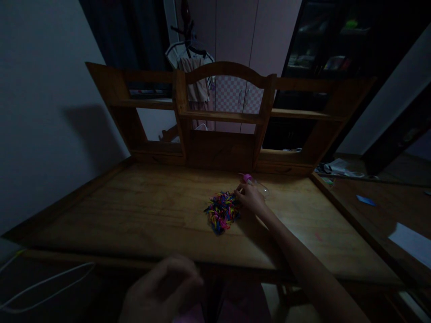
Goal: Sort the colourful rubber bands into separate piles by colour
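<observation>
At the colourful strands [222, 211], right hand [251, 196] outstretched

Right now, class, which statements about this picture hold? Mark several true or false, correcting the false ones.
1. The right hand is at the edge of the colourful pile. True.
2. The left hand rests on the pile. False: that hand is apart, nearer the camera.
3. The clear container has a pink top. True.
4. The white sheet lies under the pile. False: that sheet lies far right.
5. Clothes hang behind the shelves. True.
</observation>
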